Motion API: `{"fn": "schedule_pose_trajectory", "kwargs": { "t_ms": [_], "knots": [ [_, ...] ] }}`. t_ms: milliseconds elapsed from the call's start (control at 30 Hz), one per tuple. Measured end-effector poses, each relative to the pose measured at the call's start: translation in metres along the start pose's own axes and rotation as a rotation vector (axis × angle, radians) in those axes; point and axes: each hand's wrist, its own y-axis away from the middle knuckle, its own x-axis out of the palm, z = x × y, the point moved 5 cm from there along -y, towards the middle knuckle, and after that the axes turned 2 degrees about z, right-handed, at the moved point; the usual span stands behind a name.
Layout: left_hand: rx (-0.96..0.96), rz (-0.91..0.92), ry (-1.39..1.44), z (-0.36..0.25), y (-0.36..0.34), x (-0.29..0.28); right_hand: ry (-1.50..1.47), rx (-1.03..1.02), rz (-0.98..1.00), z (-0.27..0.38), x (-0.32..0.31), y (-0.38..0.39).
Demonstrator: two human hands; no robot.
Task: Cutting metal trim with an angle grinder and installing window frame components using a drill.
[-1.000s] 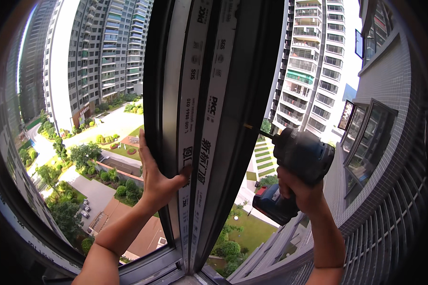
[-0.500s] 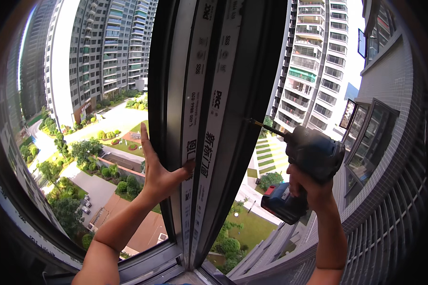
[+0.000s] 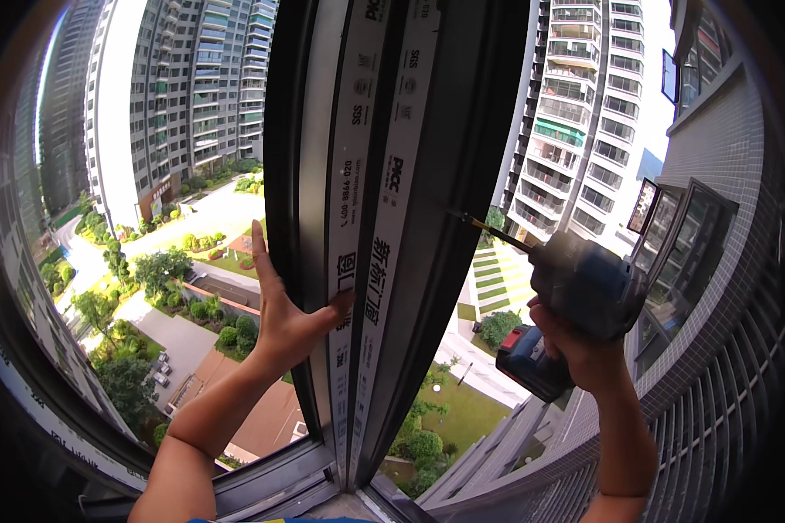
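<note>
1. Against the tall dark metal window frame post with white protective film strips (image 3: 384,261), the left hand (image 3: 283,318) lies open and flat, thumb on the film, gripping nothing.
2. Right of that post, the right hand (image 3: 584,349) is wrapped tight around the grip of a dark blue cordless drill with a red-trimmed battery (image 3: 576,301).
3. Its thin driver bit (image 3: 488,231) touches the post's right edge.
4. Beyond the post stand tall apartment towers (image 3: 201,96).

Tall apartment towers (image 3: 192,96) in bright daylight, green courtyard (image 3: 148,288) far below; grey tiled facade (image 3: 715,288) at right
</note>
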Motion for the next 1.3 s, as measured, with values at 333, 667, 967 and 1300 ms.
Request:
{"fn": "schedule_pose_trajectory", "kwargs": {
  "t_ms": [333, 667, 967, 1300],
  "knots": [
    [-0.004, -0.092, -0.186, 0.011, -0.001, -0.006, 0.446, -0.087, 0.213, -0.004, -0.002, 0.003],
    [0.012, -0.118, -0.139, 0.008, 0.001, -0.002, 0.419, -0.112, 0.208, -0.012, 0.012, -0.009],
    [0.161, -0.095, -0.209, 0.01, 0.001, -0.003, 0.1, -0.175, 0.153, -0.016, 0.014, -0.02],
    [0.069, -0.033, -0.157, -0.003, -0.006, -0.004, -0.118, -0.087, -0.1, -0.017, -0.059, -0.002]
  ]
}}
